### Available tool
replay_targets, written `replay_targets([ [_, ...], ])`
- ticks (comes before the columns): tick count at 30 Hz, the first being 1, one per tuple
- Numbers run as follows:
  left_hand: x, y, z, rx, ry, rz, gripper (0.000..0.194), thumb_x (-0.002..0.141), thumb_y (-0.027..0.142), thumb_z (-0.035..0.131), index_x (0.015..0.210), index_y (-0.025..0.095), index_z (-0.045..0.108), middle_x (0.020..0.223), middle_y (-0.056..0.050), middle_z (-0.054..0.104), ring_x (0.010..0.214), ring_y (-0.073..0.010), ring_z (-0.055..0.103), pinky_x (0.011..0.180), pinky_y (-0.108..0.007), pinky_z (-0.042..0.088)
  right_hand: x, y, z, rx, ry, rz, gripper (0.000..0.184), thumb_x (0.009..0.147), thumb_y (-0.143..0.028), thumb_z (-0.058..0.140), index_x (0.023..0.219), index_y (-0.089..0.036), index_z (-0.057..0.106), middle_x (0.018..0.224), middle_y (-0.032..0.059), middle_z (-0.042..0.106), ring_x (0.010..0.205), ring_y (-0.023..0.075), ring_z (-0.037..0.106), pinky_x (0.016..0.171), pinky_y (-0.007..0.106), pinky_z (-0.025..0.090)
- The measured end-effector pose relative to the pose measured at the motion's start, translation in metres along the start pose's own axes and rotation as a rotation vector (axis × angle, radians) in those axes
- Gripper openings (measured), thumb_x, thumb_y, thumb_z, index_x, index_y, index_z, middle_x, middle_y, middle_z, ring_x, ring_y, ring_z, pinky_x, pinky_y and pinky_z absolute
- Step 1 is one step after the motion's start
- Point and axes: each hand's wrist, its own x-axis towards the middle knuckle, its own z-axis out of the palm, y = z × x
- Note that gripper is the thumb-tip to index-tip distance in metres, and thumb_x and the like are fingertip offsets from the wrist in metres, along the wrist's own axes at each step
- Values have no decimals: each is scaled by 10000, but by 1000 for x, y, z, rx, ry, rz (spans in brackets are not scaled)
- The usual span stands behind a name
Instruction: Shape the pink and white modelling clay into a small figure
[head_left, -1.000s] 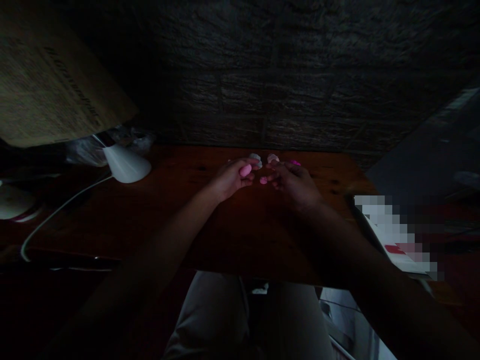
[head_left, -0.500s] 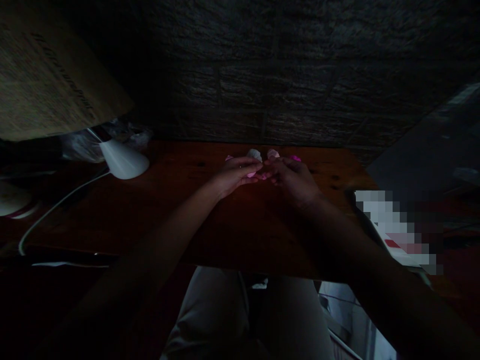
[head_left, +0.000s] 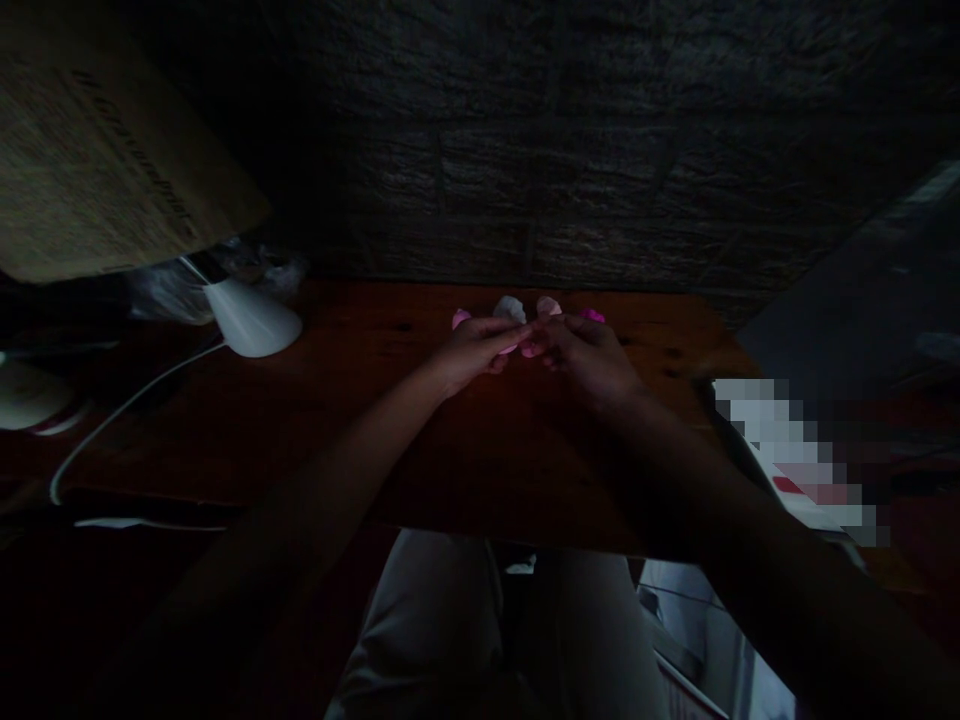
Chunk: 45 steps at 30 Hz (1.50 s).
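Observation:
The scene is very dark. My left hand and my right hand meet over the far middle of a reddish wooden table, fingertips touching. Both pinch small pink pieces between them; what the pieces are I cannot make out. Just beyond the fingers lie several small pale and pink bits: a whitish one, a pale pink one, a bright pink one and another pink one.
A white cone-shaped object with a white cable lies at the left. A cardboard box leans at the upper left. A dark brick wall backs the table. Papers lie at the right edge.
Both hands drew closer until their fingertips met; the pink piece seen in the left fingers a second ago is now mostly hidden in the pinch.

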Motion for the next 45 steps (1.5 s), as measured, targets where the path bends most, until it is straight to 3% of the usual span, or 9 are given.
replay_targets([
  [8,0,3,2,-59,66,-47,194,925,252,730,766,142,720,647,10,584,503,-65,500,518,-215,380,0,1,-1,15,14,18,390,835,-607,771,762,-229,713,726,41,714,668,152,615,602,274,462],
  [17,-2,3,2,-30,60,-47,154,943,194,671,806,138,713,663,11,603,541,-70,544,584,-213,436,0,1,-1,-25,20,-7,357,917,-533,730,766,-209,719,690,27,698,617,135,610,592,272,458],
  [23,2,-2,-2,6,15,7,145,928,281,723,889,145,693,703,16,643,604,-70,602,663,-214,512,-1,2,-1,-18,-3,-79,310,1050,-311,587,816,-159,724,699,22,707,619,103,626,576,224,440],
  [32,1,-5,-1,87,-19,11,139,927,277,723,931,138,713,798,-29,719,705,-106,669,715,-250,545,2,2,-2,-77,7,-60,361,1040,-398,594,769,-178,686,672,6,684,576,91,589,523,205,424],
  [36,2,-5,0,67,-68,14,181,902,283,769,986,133,711,860,-45,742,788,-131,716,808,-299,573,6,9,-5,-61,-2,-85,340,967,-525,673,843,-209,693,677,-4,666,590,103,592,523,209,443],
  [41,0,-4,2,28,-99,25,197,899,287,780,973,120,707,966,-77,765,864,-155,754,901,-349,575,8,13,-6,-45,4,-96,326,917,-554,725,914,-229,695,717,-6,655,624,115,611,534,224,458],
  [45,-2,-3,3,28,-64,37,249,880,346,802,957,127,709,932,-68,770,831,-155,758,836,-317,587,6,10,-6,-46,-3,-78,340,918,-563,721,907,-225,686,728,2,656,628,118,609,550,240,466],
])
